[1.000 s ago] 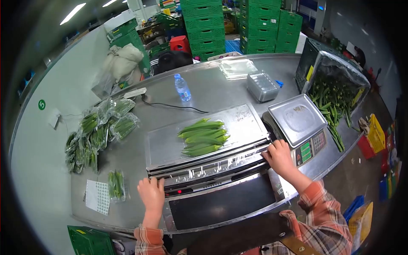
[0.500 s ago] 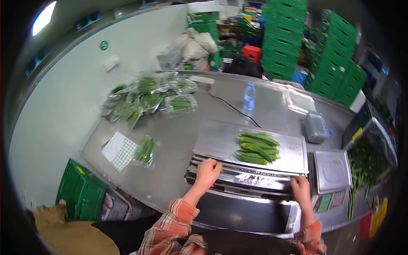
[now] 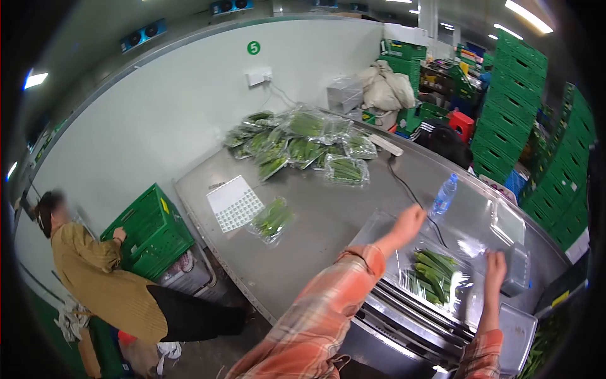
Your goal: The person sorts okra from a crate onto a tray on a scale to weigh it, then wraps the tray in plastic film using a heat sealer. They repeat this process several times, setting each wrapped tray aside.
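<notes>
Our left hand (image 3: 409, 222) and right hand (image 3: 495, 266) are both closed, as we judge, on the clear film (image 3: 469, 245), keeping it spread above the green pods (image 3: 434, 270), which lie together on the metal plate (image 3: 392, 265).

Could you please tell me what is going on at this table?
A person has their left hand and right hand raised on either side of clear film that covers loose green pods; their grip is too blurred to confirm. Bagged pods lie heaped by the wall, and one separate bag lies beside a label sheet. At the left, a co-worker has a hand at a green crate.
</notes>
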The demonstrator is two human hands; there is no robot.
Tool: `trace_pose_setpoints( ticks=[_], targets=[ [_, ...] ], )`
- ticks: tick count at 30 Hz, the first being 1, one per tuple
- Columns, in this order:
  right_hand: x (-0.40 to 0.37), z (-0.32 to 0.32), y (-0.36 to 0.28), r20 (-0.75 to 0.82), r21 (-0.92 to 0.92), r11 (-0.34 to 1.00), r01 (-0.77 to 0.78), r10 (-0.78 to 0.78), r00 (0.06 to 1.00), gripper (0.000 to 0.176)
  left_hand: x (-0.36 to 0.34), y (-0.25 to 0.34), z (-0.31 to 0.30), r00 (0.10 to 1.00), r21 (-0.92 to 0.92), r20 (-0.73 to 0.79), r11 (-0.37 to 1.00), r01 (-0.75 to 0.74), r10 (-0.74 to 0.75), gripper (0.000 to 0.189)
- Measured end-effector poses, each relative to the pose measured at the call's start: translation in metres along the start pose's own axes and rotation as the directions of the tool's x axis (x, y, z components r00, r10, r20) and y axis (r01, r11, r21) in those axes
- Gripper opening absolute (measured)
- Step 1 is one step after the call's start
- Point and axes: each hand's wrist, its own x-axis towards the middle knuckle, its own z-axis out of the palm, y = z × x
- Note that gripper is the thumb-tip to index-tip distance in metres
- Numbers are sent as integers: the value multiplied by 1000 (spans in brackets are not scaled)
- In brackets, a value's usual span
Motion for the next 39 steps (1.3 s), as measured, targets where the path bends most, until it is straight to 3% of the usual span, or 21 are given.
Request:
trace_pose_setpoints(
  ticks=[2, 3, 5, 7, 9, 10, 11, 14, 15, 16, 18, 20, 23, 26, 27, 29, 33, 34, 36, 38, 39],
  targets=[
    [-37, 46, 7, 35, -207, 885, 417, -419, 907, 20, -31, -33, 15, 936, 401, 93, 848, -347, 339, 25],
    [-41, 45, 4, 101, -233, 923, 306, -290, 952, 20, -39, -41, 16, 885, 496, 173, 738, -457, 432, 25],
    [-42, 23, -9, 215, -314, 946, 82, -14, 977, 22, -35, -30, 5, 860, 420, 313, 754, -505, 402, 25],
    [-37, 11, -22, 348, 78, 920, -385, 337, 875, 24, -30, -15, -4, 868, 398, 448, 822, -408, 215, 24],
    [-33, 2, -17, 445, 195, 803, -562, 438, 781, 26, -24, 1, -7, 871, 410, 491, 876, -253, 21, 28],
    [-35, 1, -7, 321, 26, 979, -201, 182, 929, 26, -22, 10, -10, 846, 362, 512, 930, -58, -147, 29],
    [-40, 0, 4, 253, -184, 966, 184, -135, 958, 26, -20, 18, -16, 786, 317, 539, 937, 144, -303, 30],
    [-46, -13, -7, 320, -286, 878, 384, -290, 902, 26, -26, 12, -26, 529, 171, 669, 800, 575, -522, 34],
    [-53, -19, -15, 410, -138, 988, 65, -3, 912, 25, -30, 11, -29, 437, 129, 719, 721, 680, -541, 35],
    [-57, -24, -20, 528, -23, 959, -282, 251, 811, 24, -30, 16, -30, 454, 171, 692, 739, 652, -561, 35],
    [-69, -7, 29, 413, -65, 958, -278, 280, 867, 30, -34, 29, -33, 488, 258, 638, 763, 593, -595, 35],
    [-79, -10, -42, 428, 176, 800, -573, 462, 777, 29, -50, 17, -19, 656, 236, 577, 868, 436, -486, 35],
    [-105, -41, -110, 470, 185, 722, -667, 531, 705, 29, -75, 26, -28, 760, 174, 527, 924, 341, -380, 34],
    [-162, -79, -148, 543, 19, 750, -661, 547, 637, 27, -93, 148, -112, 499, 228, 638, 763, 605, -586, 41],
    [-185, -81, -149, 511, 10, 834, -552, 470, 719, 26, -105, 167, -126, 523, 241, 645, 797, 553, -558, 41],
    [-205, -95, -178, 603, -110, 731, -674, 588, 539, 32, -129, 186, -147, 358, 303, 654, 665, 683, -666, 35],
    [-239, -84, -159, 743, -328, 745, -581, 583, 329, 56, -188, 151, -159, 71, 404, 647, 421, 812, -759, 30],
    [-248, -72, -137, 692, -399, 683, -613, 662, 287, 61, -204, 139, -156, 118, 405, 609, 436, 804, -784, 30],
    [-264, -60, -125, 588, -411, 692, -594, 699, 407, 55, -239, 119, -151, 232, 389, 524, 473, 791, -819, 30],
    [-293, -55, -110, 524, -367, 905, -215, 393, 756, 44, -285, 111, -160, 339, 150, 476, 455, 878, -811, 30],
    [-309, -49, -104, 449, -364, 900, -240, 395, 802, 39, -304, 116, -166, 372, 0, 455, 418, 909, -809, 30]
  ],
)
